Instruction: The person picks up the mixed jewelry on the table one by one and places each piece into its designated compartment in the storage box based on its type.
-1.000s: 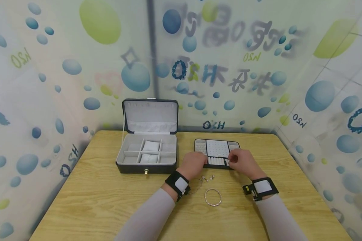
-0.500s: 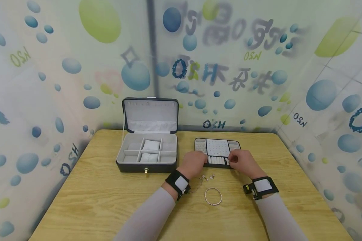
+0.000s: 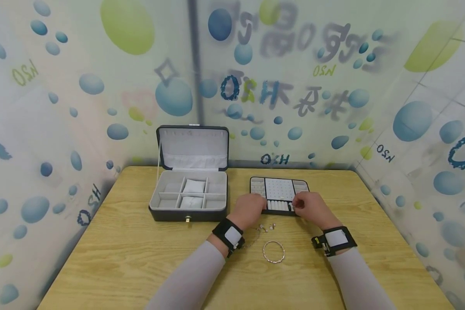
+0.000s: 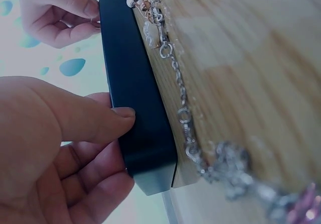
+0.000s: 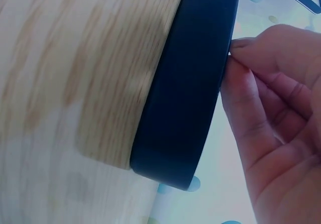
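Note:
A black jewellery tray [image 3: 279,212] with white inserts lies on the wooden table. My left hand [image 3: 257,206] grips its front left corner. In the left wrist view the thumb [image 4: 95,121] presses on the tray's dark side wall [image 4: 143,128] and the fingers curl round the corner. My right hand [image 3: 296,206] is at the tray's front right, over the ring rolls. Its fingertips [image 5: 241,58] pinch together at the tray's top edge on a small jewellery piece that is mostly hidden. A silver chain [image 4: 183,113] lies along the tray's near side.
An open black jewellery box [image 3: 189,196] with grey compartments stands left of the tray, its lid upright. A silver bangle [image 3: 273,252] and small earrings [image 3: 266,227] lie on the table between my wrists. Patterned walls enclose the table on three sides.

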Motion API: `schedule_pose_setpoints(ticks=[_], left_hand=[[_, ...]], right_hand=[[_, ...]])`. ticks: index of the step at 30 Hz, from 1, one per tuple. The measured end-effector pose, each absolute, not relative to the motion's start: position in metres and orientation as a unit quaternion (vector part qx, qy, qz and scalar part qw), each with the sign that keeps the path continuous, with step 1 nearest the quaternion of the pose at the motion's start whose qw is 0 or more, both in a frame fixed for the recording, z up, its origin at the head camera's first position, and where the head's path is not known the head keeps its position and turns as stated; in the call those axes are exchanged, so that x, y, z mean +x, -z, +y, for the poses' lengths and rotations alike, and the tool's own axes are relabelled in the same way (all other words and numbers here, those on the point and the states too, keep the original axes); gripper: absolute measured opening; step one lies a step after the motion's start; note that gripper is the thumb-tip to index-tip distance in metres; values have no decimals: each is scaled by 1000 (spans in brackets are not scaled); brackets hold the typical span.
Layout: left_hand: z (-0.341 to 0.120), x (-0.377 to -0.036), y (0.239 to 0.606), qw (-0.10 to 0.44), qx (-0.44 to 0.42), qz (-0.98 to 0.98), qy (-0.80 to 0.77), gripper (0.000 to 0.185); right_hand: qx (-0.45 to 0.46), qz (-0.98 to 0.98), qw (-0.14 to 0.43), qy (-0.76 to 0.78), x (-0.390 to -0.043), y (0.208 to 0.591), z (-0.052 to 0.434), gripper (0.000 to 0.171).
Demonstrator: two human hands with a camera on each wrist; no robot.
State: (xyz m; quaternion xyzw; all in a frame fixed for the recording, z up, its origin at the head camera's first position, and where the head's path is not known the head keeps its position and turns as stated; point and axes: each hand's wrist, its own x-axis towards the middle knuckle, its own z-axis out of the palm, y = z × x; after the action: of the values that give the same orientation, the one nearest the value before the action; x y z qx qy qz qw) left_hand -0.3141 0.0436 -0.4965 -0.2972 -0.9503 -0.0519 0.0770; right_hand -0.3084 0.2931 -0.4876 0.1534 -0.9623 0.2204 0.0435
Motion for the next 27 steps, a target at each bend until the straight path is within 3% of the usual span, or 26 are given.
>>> schedule_pose_setpoints(ticks=[27], left_hand=[[42, -313, 496, 89, -304, -947, 47, 15]], right_hand=[[89, -981, 50, -164, -303, 486, 273, 6]])
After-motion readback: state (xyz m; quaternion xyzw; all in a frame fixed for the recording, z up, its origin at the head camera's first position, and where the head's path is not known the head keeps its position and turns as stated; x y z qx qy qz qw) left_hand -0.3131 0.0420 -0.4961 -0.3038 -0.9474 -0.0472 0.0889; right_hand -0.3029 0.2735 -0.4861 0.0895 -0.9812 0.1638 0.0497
